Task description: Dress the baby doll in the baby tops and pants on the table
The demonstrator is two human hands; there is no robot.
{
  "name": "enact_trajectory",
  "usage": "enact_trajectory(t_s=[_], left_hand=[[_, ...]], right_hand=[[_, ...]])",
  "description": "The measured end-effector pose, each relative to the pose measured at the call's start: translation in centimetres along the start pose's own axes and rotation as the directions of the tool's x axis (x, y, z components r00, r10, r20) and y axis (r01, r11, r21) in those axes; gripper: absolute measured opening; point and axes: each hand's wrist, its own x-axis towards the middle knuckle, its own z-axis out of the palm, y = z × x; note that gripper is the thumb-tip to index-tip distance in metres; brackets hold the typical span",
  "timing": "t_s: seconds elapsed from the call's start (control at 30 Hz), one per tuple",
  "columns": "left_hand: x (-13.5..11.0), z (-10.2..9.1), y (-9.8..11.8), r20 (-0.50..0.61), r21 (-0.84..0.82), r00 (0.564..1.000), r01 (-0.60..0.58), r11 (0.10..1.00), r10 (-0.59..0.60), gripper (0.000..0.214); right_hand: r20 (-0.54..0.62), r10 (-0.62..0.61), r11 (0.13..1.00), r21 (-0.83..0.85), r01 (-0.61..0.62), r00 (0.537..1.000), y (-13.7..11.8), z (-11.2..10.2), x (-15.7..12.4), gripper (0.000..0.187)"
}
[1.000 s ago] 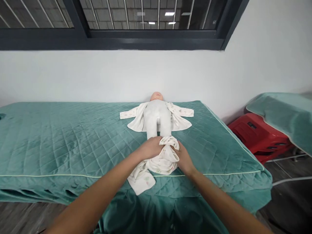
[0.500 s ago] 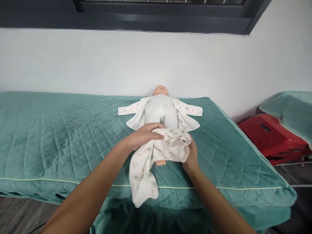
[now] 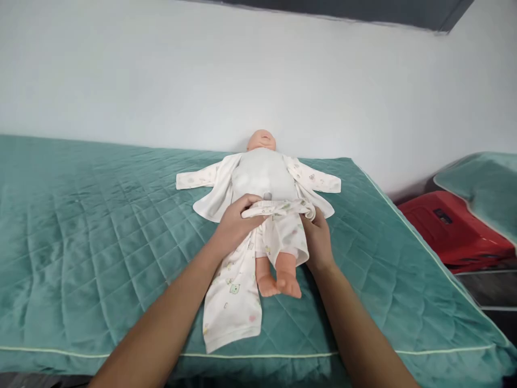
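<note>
A baby doll (image 3: 264, 172) lies on its back on a teal quilted bed (image 3: 100, 215), head toward the wall. An open white printed top (image 3: 210, 188) is spread under its torso and arms. White printed trousers (image 3: 278, 231) sit around its legs, waistband at the hips. One trouser leg (image 3: 232, 302) lies flat and unfilled toward the bed edge. Both bare feet (image 3: 278, 283) stick out of the other side. My left hand (image 3: 234, 223) is closed on the waistband's left side. My right hand (image 3: 317, 237) is closed on its right side.
The bed's piped front edge (image 3: 283, 354) runs just below the trousers. A white wall stands behind the doll's head. To the right are a red plastic object (image 3: 452, 226) on the floor and a second teal-covered bed (image 3: 484, 183).
Both hands have drawn the trousers up from the doll's feet to its hips. The feet now show. The camera has tilted down and moved closer.
</note>
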Motion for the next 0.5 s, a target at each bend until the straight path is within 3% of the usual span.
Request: enact_trajectory(t_s=[0.1, 0.17, 0.23, 0.33, 0.4, 0.5], left_hand=[[0.5, -1.4, -0.2, 0.096, -0.215, 0.995, 0.007, 0.977, 0.014, 0.025], [0.9, -2.3, -0.3, 0.196, -0.317, 0.980, 0.026, 0.948, 0.038, 0.027], [1.2, -2.9, -0.5, 0.271, -0.385, 0.962, 0.072, 0.920, 0.038, 0.029], [1.2, -3.2, -0.8, 0.291, -0.474, 0.957, 0.153, 0.867, -0.009, 0.030], [1.1, -3.1, -1.0, 0.278, -0.519, 0.960, 0.185, 0.835, -0.040, 0.029], [1.0, -2.7, -1.2, 0.234, -0.543, 0.971, 0.162, 0.824, -0.037, 0.029]], right_hand=[[-0.079, -0.035, 0.999, -0.015, 0.034, 0.996, 0.1, 0.0, -0.5, 0.034], [-0.107, -0.183, 0.981, -0.090, 0.174, 0.977, -0.3, -0.1, -1.0, 0.037], [-0.058, -0.335, 0.933, -0.162, 0.322, 0.941, -1.3, 0.0, -1.4, 0.037], [0.180, -0.391, 0.861, -0.276, 0.427, 0.903, -4.3, 0.7, -1.4, 0.027], [0.380, -0.297, 0.808, -0.389, 0.443, 0.876, -6.7, 1.7, -0.6, 0.018], [0.589, -0.098, 0.767, -0.469, 0.438, 0.802, -9.3, 3.9, 1.5, 0.032]])
